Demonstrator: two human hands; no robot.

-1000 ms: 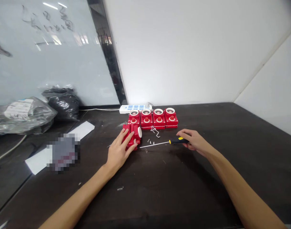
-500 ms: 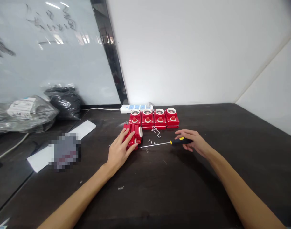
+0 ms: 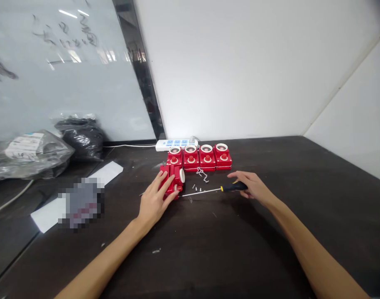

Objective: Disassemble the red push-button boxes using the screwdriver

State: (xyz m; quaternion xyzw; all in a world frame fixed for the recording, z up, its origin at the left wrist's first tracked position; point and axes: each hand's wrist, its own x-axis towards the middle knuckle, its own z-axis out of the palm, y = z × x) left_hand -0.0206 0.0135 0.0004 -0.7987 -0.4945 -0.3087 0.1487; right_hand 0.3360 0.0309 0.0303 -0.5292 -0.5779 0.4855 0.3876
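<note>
Two objects are held well apart: the left hand [image 3: 154,203] clamps a red plastic push-button housing [image 3: 169,180] on the dark tabletop [image 3: 239,249], while the right hand [image 3: 253,185] grips a yellow-and-black screwdriver [image 3: 235,186], its steel shaft [image 3: 202,191] pointing lengthwise toward the housing.

Red push-button box [image 3: 172,179] on its side, black-yellow screwdriver [image 3: 234,187], steel tip just beside it

1. I wear the single camera on my head, so the view starts above my own forearms.
2. It faces forward and down, across the dark table [image 3: 264,232] toward the white wall [image 3: 239,70], with a whiteboard [image 3: 62,70] at the far left.
3. It sits close over my work: my left hand [image 3: 154,203] and right hand [image 3: 255,185] show just below mid-frame.
</note>
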